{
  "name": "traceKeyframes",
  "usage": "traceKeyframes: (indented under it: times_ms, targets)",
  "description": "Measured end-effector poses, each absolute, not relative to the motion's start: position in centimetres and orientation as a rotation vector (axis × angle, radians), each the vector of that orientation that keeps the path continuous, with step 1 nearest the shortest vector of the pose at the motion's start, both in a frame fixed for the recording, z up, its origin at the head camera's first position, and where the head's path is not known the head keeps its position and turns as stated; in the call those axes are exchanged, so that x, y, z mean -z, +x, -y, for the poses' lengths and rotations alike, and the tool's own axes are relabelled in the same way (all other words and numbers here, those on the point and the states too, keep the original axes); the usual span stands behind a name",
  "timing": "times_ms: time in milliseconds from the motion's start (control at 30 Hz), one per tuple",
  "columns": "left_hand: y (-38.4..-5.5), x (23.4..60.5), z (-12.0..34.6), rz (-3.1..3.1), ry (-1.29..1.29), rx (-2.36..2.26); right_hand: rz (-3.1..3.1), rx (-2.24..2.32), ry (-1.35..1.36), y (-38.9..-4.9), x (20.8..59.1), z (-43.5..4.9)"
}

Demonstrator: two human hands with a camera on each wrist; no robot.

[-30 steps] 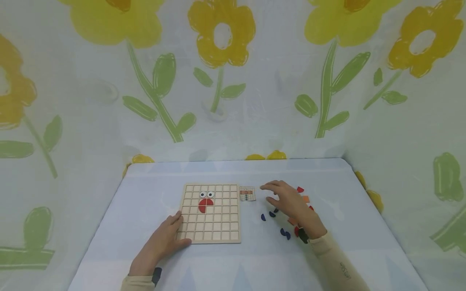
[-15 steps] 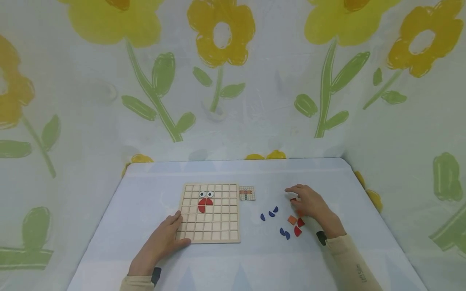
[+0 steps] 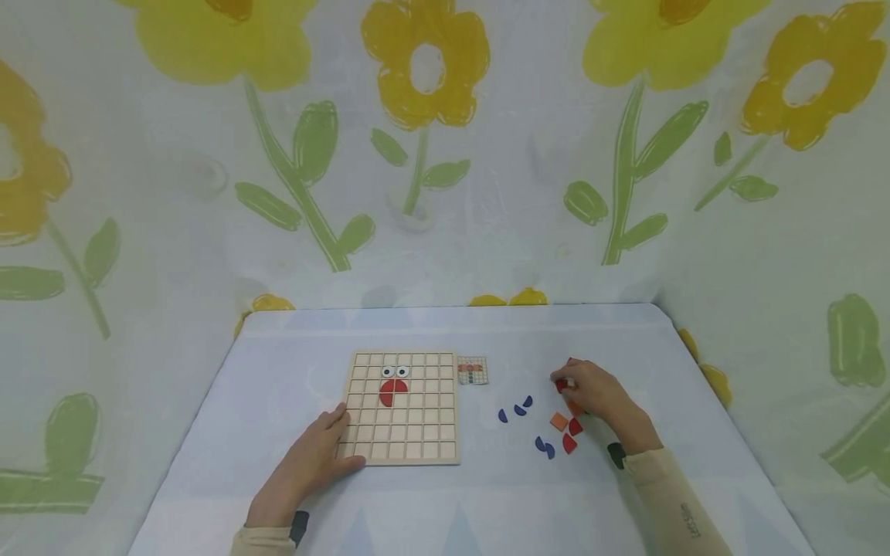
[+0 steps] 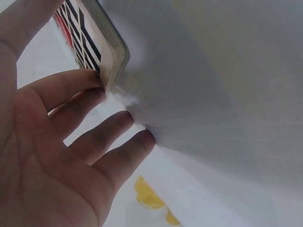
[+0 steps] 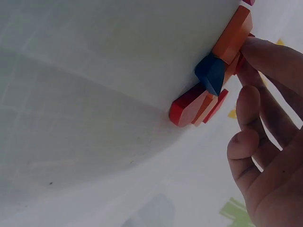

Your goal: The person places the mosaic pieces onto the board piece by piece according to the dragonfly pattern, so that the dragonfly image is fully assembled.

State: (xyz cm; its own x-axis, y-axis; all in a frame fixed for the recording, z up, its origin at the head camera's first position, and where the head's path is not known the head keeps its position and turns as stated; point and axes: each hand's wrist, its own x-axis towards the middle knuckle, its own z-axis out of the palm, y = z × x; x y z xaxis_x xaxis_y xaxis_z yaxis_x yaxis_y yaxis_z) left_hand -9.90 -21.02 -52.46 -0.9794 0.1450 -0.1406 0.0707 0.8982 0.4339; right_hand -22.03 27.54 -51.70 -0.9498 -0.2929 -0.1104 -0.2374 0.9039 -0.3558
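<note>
My left hand (image 3: 314, 449) rests at the near left corner of a wooden grid board (image 3: 431, 421), fingers along its left side and thumb at the front edge. In the left wrist view the fingertips touch the rim of the board (image 4: 113, 56). Two eye pieces (image 3: 395, 372) and several red quarter-circle pieces (image 3: 387, 388) sit in its cells. At the right, my right hand (image 3: 603, 395) pinches a red piece (image 3: 562, 384) between thumb and forefinger, low over the table; the fingers partly hide it. In the right wrist view the other fingers curl beside orange blocks (image 5: 234, 35).
A small pattern card (image 3: 473, 370) lies against the board's right side. Several blue half-circle pieces (image 3: 520, 410) are scattered between card and right hand. An orange square (image 3: 559, 421) and red quarter circles (image 3: 569, 443) lie just below that hand. A flowered cloth (image 3: 445, 255) surrounds the white table.
My right hand has moved right and slightly down from beside the card to the loose pieces, and its thumb and forefinger have closed on a red one. The left hand and board stay put.
</note>
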Motion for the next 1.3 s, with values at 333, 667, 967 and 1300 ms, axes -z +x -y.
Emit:
traceKeyframes:
  times_ms: [333,667,967,1300]
  targets:
    - [-9.76,52.47,20.95,-2.901,0.159,-0.645,-2.904,0.469,-0.326,-21.95,51.64,-27.4]
    - [-9.98,52.67,20.98,-2.9,0.146,-0.64,-2.907,0.476,-0.325,-21.82,51.7,-27.55]
    - [-9.87,52.74,21.0,-2.887,0.127,-0.65,-2.936,0.507,-0.358,-21.5,51.89,-27.6]
    - [-9.9,52.69,21.01,-2.893,0.138,-0.651,-3.003,0.528,-0.478,-21.5,52.0,-26.78]
